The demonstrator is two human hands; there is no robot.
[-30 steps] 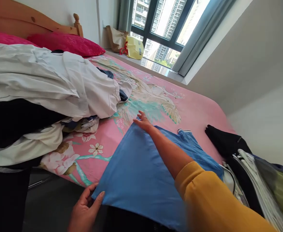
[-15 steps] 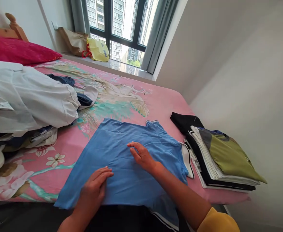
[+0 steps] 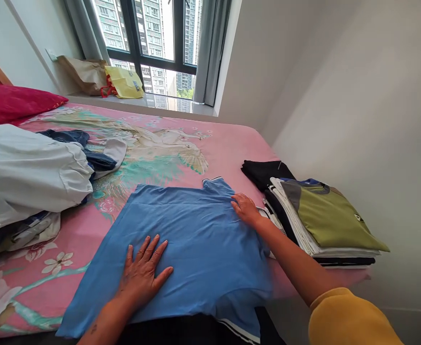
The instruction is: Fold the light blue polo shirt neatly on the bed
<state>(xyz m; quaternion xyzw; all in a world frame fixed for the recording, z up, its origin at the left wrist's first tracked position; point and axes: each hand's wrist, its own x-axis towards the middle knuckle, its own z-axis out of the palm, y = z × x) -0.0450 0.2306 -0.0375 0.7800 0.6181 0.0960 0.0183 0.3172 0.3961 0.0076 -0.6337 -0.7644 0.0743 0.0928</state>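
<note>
A blue polo-style shirt (image 3: 192,244) with white and dark trim lies spread out on the bed, its collar end to the right and its near sleeve hanging over the bed's front edge. My left hand (image 3: 142,273) rests flat on the lower body of the shirt, fingers spread. Farther right, my right hand (image 3: 245,208) lies on the shirt near its far sleeve and shoulder, fingers extended. Neither hand grasps anything. My right forearm covers part of the shirt's collar.
To the right stands a stack of folded clothes with an olive shirt (image 3: 334,215) on top and folded black clothing (image 3: 266,173) behind it. A loose heap with a white garment (image 3: 27,172) lies left on the pink bedsheet (image 3: 228,143). Bags (image 3: 124,82) sit on the windowsill.
My right hand has moved right across the shirt toward the shoulder. My left hand has flattened and spread its fingers on the fabric. The camera view has shifted to the right.
</note>
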